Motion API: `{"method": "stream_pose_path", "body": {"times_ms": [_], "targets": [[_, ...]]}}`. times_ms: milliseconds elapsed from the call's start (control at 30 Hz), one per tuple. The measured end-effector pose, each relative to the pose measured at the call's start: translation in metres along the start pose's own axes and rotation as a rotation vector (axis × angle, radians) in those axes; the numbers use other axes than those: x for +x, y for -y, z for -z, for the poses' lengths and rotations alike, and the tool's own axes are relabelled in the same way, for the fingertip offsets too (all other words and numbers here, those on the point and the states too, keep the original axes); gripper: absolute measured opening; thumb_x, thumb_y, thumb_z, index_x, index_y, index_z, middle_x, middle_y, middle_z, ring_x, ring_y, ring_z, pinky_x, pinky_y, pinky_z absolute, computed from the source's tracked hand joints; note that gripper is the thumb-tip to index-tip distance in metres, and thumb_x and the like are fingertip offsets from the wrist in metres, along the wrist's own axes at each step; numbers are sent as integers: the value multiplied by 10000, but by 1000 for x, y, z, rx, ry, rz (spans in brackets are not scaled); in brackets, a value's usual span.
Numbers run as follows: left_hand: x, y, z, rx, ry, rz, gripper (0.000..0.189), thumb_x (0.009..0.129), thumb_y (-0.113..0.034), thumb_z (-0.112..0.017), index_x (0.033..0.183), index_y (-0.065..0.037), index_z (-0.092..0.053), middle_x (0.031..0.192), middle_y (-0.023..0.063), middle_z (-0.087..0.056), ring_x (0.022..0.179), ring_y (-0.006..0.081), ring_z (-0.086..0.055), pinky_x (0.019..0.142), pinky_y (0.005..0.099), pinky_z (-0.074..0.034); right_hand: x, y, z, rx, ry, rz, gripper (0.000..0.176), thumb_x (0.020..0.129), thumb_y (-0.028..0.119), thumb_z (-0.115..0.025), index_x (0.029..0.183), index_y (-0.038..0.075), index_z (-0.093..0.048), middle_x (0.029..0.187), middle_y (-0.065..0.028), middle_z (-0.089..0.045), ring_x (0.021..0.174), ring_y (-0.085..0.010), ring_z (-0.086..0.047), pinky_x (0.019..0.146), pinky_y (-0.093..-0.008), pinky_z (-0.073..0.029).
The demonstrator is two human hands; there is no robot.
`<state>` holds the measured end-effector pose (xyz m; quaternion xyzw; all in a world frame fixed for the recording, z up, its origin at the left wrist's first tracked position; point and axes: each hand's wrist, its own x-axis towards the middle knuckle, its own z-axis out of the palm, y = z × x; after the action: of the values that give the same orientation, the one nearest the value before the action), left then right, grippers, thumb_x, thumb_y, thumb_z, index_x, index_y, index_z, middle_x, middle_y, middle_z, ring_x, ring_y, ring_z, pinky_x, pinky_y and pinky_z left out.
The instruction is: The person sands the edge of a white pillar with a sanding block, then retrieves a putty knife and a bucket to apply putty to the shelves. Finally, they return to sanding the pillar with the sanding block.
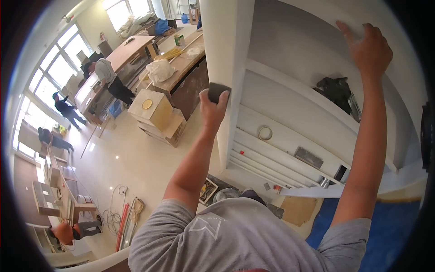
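Observation:
My left hand [213, 110] is closed around a dark grey sanding block [219, 92]. The block lies flat against a white upright panel [229, 41] of a cabinet. Higher up on the right, my right hand [371, 52] rests on the curved white top edge [317, 11] with its fingers apart and nothing in them. Between my arms are the white cabinet shelves [281, 84]. A black bag or cloth [336, 93] lies on one, and a roll of tape [264, 133] and a flat grey metal plate [309, 157] are lower down.
A wooden box stand [149, 111] bears a round yellow lid. Behind it, a workbench [190, 56] holds a white plastic bag [160, 71]. Several people work at the left, one at a long table [136, 45]. Red poles [122, 226] and cables lie on the shiny floor.

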<state>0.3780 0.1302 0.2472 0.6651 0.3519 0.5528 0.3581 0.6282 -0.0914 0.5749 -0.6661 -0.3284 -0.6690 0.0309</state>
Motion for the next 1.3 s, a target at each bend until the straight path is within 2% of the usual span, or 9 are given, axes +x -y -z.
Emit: {"method": "stream_pose_path", "body": {"times_ms": [233, 333, 533, 600, 700, 900, 1067, 1167, 1300], "targets": [[-47, 66, 19, 265, 206, 101, 495, 854, -333, -741, 1120, -3, -484, 965, 216, -635, 861, 347, -645, 788, 417, -508, 3, -4, -4, 99, -213, 31, 669, 703, 742, -671, 736, 74, -656, 653, -56, -610, 558, -254, -605, 482, -377, -429], [-26, 41, 11, 69, -34, -31, 521, 848, -390, -742, 1111, -6, -508, 947, 214, -645, 868, 379, -650, 765, 440, -508, 2, -1, 1, 107, -104, -20, 665, 691, 723, -693, 804, 68, -696, 673, -55, -623, 566, -252, -603, 494, -388, -423], [-16, 39, 13, 209, 135, -30, 475, 894, -361, -696, 1120, 6, -498, 932, 186, -634, 858, 303, -638, 773, 383, -504, 2, 1, 6, 146, -45, -96, 604, 700, 636, -746, 850, 53, -691, 736, -50, -634, 662, -247, -619, 617, -392, -459], [-41, 39, 25, 25, 260, 373, 435, 926, -344, -668, 1117, 3, -489, 917, 107, -620, 757, 141, -580, 685, 282, -491, 1, -2, 8, 347, -173, -122, 518, 737, 530, -771, 907, 49, -677, 830, -80, -646, 755, -269, -622, 690, -399, -473], [-64, 13, 34, -533, 301, 786, 374, 984, -395, -568, 1098, -52, -472, 797, 36, -520, 635, 141, -515, 558, 310, -450, -28, 22, 35, 696, -354, -179, 355, 835, 306, -753, 1024, 35, -623, 1009, -136, -636, 909, -321, -602, 814, -417, -479], [-62, -75, 26, -990, 484, 900, 178, 1043, -331, -454, 988, -164, -479, 769, 20, -490, 586, 130, -468, 518, 277, -377, -210, 223, 58, 2132, 738, -977, 511, 911, 282, -712, 1276, 16, -473, 1138, -122, -573, 1083, -213, -552, 962, -328, -433], [-61, -39, 7, -536, 528, 568, 332, 1042, -238, -487, 1287, -23, -551, 1094, 24, -648, 976, 102, -610, 873, 234, -470, -220, 268, 63, 2317, 918, -1036, 570, 931, 283, -685, 1362, 24, -415, 1196, -118, -565, 1122, -205, -545, 979, -321, -420], [-46, -42, 11, -413, 440, 426, 253, 1034, -231, -485, 1061, -20, -623, 929, 49, -624, 815, 94, -569, 751, 248, -459, -206, 270, 58, 2207, 974, -892, 577, 947, 283, -659, 1390, 20, -398, 1203, -139, -559, 1102, -218, -550, 976, -345, -421], [-28, -43, 20, -126, 296, 118, 230, 968, -234, -605, 966, -8, -650, 854, 91, -624, 783, 144, -588, 722, 285, -476, -165, 262, 56, 2020, 565, -770, 615, 954, 294, -631, 1420, -6, -365, 1212, -195, -539, 1101, -275, -548, 974, -382, -420]]}}
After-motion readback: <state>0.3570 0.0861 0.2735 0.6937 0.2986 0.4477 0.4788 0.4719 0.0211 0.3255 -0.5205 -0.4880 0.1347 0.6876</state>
